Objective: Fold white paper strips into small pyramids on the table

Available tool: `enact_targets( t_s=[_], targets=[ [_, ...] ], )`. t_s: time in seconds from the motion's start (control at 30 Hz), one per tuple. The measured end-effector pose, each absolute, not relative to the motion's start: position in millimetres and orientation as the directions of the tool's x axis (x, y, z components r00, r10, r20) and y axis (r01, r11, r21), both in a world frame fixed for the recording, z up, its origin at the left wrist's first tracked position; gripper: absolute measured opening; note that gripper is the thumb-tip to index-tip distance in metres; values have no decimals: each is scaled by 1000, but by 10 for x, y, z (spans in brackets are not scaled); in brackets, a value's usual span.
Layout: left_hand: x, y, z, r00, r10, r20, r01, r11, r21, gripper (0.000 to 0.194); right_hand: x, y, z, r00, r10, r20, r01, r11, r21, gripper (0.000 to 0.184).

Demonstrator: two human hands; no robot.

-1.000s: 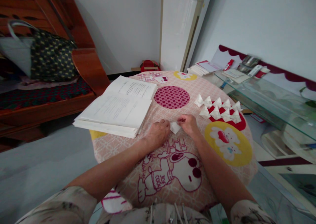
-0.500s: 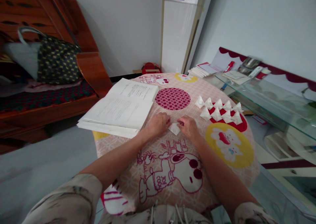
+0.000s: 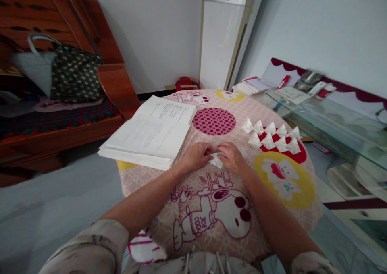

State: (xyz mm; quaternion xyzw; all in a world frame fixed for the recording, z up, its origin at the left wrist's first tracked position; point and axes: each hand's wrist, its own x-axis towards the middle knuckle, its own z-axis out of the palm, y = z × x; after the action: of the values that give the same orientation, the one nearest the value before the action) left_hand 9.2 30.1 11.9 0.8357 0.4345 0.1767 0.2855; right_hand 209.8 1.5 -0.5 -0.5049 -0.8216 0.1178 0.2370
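Observation:
Between my hands, on the patterned tablecloth (image 3: 199, 209), is a small piece of folded white paper (image 3: 217, 160). My left hand (image 3: 198, 154) has its fingers closed at the paper's left and far edge. From the other side my right hand (image 3: 232, 156) pinches the paper's right edge, thumb toward me. Both sets of fingertips partly cover the paper and come close together at its far side. Several small folded paper pyramids (image 3: 268, 140) stand in two rows to the right of my right hand.
An open book or thick stack of printed pages (image 3: 148, 133) lies left of my hands. A glass shelf (image 3: 332, 117) borders the table on the right, holding a cup (image 3: 326, 91) and papers. At the left stands a wooden bench (image 3: 111, 88) with a dark patterned bag (image 3: 74, 74).
My left hand has moved right onto the paper, and the fingertips of both hands have come closer together. The camera view has shifted slightly.

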Motion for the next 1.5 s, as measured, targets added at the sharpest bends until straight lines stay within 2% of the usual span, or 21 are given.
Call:
enact_targets(
  t_s=[0.2, 0.53, 0.67, 0.83, 0.93, 1.0, 1.07, 1.17, 1.3, 1.4, 1.5],
  targets=[
    [87, 322, 91, 555, 815, 166, 501, -487, 716, 11, 2100, 20, 102, -315, 918, 241, 744, 397, -538, 17],
    [111, 276, 109, 528, 762, 375, 385, -608, 694, 10, 1998, -75, 255, -279, 907, 317, 777, 407, -480, 17],
    [91, 244, 200, 529, 738, 418, 384, -648, 658, 9, 2121, -180, 376, -257, 910, 325, 710, 406, -576, 14],
    [2, 243, 312, 540, 727, 424, 354, -653, 670, 8, 2330, -283, 454, -134, 940, 315, 636, 325, -700, 8],
    [-44, 253, 304, 527, 759, 382, 335, -599, 728, 8, 2383, -315, 404, -8, 965, 263, 543, 225, -809, 6],
    [-68, 244, 274, 511, 781, 359, 326, -562, 760, 8, 2366, -341, 347, 98, 965, 243, 377, 190, -906, 11],
    [-82, 217, 244, 501, 793, 347, 316, -541, 779, 8, 2301, -373, 277, 168, 953, 253, 195, 219, -956, 21],
    [-75, 161, 219, 499, 792, 351, 283, -532, 798, 9, 2149, -409, 164, 174, 964, 199, 92, 185, -978, 28],
    [-43, 124, 191, 503, 800, 327, 251, -497, 831, 8, 2006, -408, 56, 142, 987, 76, 12, 75, -997, 22],
    [-53, 145, 137, 486, 824, 290, 218, -436, 873, 9, 2017, -406, 34, 205, 975, 79, -17, 84, -996, 18],
    [-105, 186, 71, 413, 863, 292, 113, -367, 923, 11, 2073, -424, 33, 288, 955, 66, -89, 96, -991, 16]
  ],
)
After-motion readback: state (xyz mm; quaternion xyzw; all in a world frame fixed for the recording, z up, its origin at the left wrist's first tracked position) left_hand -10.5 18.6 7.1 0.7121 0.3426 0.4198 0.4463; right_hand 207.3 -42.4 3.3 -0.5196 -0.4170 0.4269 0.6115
